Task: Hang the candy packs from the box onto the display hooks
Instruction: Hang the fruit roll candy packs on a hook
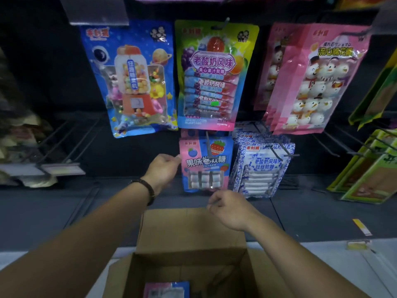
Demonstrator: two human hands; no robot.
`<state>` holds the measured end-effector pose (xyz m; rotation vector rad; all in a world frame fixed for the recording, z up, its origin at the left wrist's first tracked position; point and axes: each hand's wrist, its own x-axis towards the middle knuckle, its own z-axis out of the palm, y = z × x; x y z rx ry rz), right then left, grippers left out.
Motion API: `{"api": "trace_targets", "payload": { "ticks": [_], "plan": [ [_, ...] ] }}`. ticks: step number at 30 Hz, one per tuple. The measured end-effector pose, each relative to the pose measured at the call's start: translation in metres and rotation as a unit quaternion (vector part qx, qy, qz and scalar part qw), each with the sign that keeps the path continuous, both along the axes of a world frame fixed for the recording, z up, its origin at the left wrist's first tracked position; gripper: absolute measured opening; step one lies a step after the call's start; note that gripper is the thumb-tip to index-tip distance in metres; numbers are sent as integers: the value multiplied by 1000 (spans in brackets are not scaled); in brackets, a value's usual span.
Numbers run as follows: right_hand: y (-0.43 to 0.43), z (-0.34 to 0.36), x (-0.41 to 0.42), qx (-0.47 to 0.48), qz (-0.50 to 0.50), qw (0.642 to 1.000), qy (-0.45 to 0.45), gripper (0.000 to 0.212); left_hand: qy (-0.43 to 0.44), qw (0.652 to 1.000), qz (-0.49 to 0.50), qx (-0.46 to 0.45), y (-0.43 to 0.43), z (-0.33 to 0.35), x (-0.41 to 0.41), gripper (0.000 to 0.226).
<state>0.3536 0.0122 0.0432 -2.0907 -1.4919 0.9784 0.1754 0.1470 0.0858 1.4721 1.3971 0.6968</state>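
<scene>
A pink and blue candy pack (206, 164) hangs on a display hook (207, 143) in the lower row. My left hand (163, 169) is at the pack's left edge, its fingertips pinching that edge. Just under the pack's bottom edge is my right hand (228, 206), with its fingers loosely curled and nothing in them. The open cardboard box (189, 231) stands below my arms. Another pink and blue pack (166, 290) lies inside it at the bottom left.
Blue-white packs (263, 168) hang right of the pink pack. Above hang a blue gumball pack (133, 80), a yoghurt candy pack (214, 76) and pink snowman packs (318, 80). Bare wire hooks (71, 138) stick out at left; green packs (369, 175) at right.
</scene>
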Motion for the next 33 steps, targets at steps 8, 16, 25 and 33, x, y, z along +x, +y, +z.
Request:
{"api": "trace_targets", "payload": {
  "ticks": [8,16,25,33],
  "plan": [
    [-41,-78,-87,-105,19,993,47,12,298,907,-296,44,-99,2,-111,30],
    [-100,-222,-152,-252,-202,913,250,15,414,814,-406,-45,-106,-30,-170,38],
    [-135,-290,-186,-242,-274,855,367,36,474,757,-447,-52,-68,-43,-171,58],
    [-126,-292,-207,-267,-287,863,320,25,495,730,-471,7,-62,-25,-161,58]
  ]
}}
